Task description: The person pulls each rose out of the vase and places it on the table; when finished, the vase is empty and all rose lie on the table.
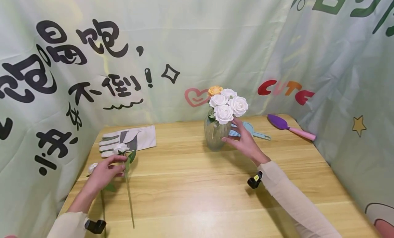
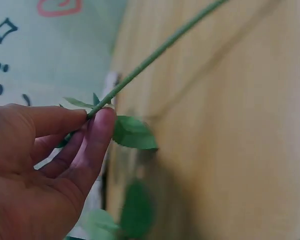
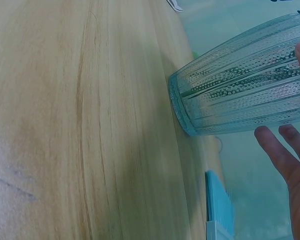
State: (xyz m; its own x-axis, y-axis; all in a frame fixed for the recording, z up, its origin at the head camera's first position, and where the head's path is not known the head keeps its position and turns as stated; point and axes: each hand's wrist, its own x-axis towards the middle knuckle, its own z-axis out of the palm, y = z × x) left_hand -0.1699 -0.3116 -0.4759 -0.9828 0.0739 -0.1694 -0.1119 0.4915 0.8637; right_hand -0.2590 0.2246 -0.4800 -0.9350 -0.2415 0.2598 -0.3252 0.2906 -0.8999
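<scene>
- While your left hand (image 1: 105, 172) pinches the green stem (image 2: 155, 54) of a single rose (image 1: 120, 148) between thumb and fingertips, your right hand (image 1: 246, 143) curves widely spread at the vase (image 1: 217, 138); whether every fingertip meets it, you cannot tell.
- Upright near the far edge of the table (image 1: 184, 183), right of its middle, that vase holds four white blooms (image 1: 223, 114) and one orange bloom (image 1: 214, 90).
- Between your hands runs a broad stretch of tabletop; a blue tool (image 1: 261, 136) sits just behind your right hand, a purple trowel (image 1: 277, 121) farther right.
- See-through, ribbed and stippled, the vase narrows to its base; pointed leaves (image 2: 135, 132) flank your slim stem.
</scene>
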